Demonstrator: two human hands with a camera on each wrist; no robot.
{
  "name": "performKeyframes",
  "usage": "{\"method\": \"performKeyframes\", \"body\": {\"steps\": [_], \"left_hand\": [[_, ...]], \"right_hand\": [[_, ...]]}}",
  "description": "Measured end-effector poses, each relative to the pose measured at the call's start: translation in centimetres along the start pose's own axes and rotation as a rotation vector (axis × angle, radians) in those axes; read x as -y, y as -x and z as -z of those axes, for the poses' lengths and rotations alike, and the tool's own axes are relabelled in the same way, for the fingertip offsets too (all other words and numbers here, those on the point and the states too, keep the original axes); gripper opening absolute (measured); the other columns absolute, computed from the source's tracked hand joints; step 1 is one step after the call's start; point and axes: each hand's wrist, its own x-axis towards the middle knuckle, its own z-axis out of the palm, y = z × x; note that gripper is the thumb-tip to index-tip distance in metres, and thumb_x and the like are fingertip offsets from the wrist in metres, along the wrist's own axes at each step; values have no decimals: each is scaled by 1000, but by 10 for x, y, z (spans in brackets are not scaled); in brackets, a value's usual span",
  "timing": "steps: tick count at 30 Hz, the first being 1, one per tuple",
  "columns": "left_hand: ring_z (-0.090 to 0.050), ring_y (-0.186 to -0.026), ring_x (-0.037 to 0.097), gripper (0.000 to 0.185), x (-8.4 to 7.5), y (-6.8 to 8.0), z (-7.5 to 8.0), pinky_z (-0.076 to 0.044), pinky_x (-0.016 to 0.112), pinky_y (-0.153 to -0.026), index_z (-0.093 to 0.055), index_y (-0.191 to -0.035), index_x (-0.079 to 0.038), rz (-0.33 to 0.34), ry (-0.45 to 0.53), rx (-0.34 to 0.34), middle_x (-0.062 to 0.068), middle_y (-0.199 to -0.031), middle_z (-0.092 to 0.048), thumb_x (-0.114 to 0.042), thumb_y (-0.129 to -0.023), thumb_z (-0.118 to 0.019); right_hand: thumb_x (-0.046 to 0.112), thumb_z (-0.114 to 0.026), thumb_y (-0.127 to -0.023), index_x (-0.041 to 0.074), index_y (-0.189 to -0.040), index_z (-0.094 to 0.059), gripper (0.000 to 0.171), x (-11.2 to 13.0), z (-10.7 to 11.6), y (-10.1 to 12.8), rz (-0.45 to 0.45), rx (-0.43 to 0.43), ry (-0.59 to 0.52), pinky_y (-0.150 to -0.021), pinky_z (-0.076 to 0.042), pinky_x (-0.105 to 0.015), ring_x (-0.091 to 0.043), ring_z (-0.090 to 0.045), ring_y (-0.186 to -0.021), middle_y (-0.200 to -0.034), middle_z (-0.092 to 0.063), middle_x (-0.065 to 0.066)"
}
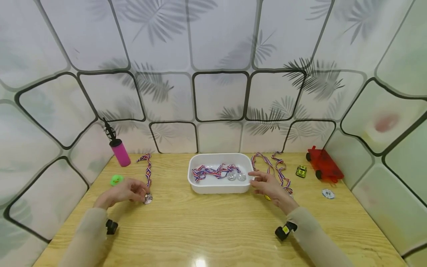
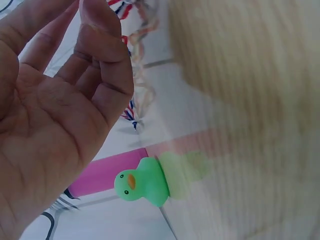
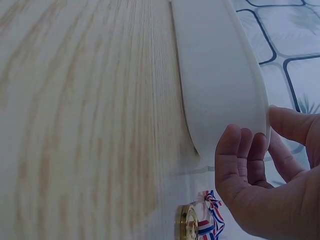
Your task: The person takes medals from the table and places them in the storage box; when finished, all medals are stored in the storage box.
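Observation:
At the left, my left hand point(image 1: 130, 191) has its fingertips at a silver medal point(image 1: 148, 198) and appears to pinch it by the edge. The medal's red, white and blue ribbon point(image 1: 148, 170) stretches away toward the wall. In the left wrist view the fingers are curled and the medal is out of sight. My right hand point(image 1: 269, 187) holds the right end of a white plastic tray point(image 1: 220, 190), thumb at the rim and other fingers against the outer wall. Inside the tray lie silver medals point(image 1: 231, 176) with striped ribbons point(image 1: 213, 171).
A green rubber duck point(image 2: 142, 182) and a magenta cylinder point(image 1: 121, 154) stand left. Right of the tray lie more ribbons point(image 1: 281, 170) and a gold medal point(image 3: 187, 222), partly behind my right hand. Further right are a yellow toy car point(image 1: 301, 171), red toy vehicle point(image 1: 323, 163) and poker chip point(image 1: 328, 194).

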Motion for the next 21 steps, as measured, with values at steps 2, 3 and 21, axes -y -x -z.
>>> {"method": "performKeyframes", "body": {"steps": [2, 3, 21], "left_hand": [[-56, -75, 11, 33, 2, -1, -1, -50, 25, -61, -66, -114, 4, -15, -19, 13, 9, -89, -65, -5, -84, -74], [-56, -77, 12, 33, 3, -2, -2, -50, 24, -62, -66, -114, 4, -24, -31, 17, 10, -90, -65, -5, -83, -74], [-50, -82, 16, 32, 3, -9, -11, -44, 20, -67, -66, -107, 6, -68, -88, 39, 13, -91, -61, -1, -78, -77]], "right_hand": [[11, -62, -96, 0, -138, -52, 45, 1, 0, 0, 2, -1, 3, -79, -59, -34, -14, -55, -88, -102, -50, -5], [11, -62, -96, 0, -138, -52, 45, 1, 0, 0, 3, -2, 4, -80, -59, -34, -14, -55, -88, -102, -50, -5], [11, -63, -96, 0, -137, -53, 44, 1, 0, 1, -2, -4, 20, -80, -59, -35, -14, -55, -87, -101, -51, -5]]}}
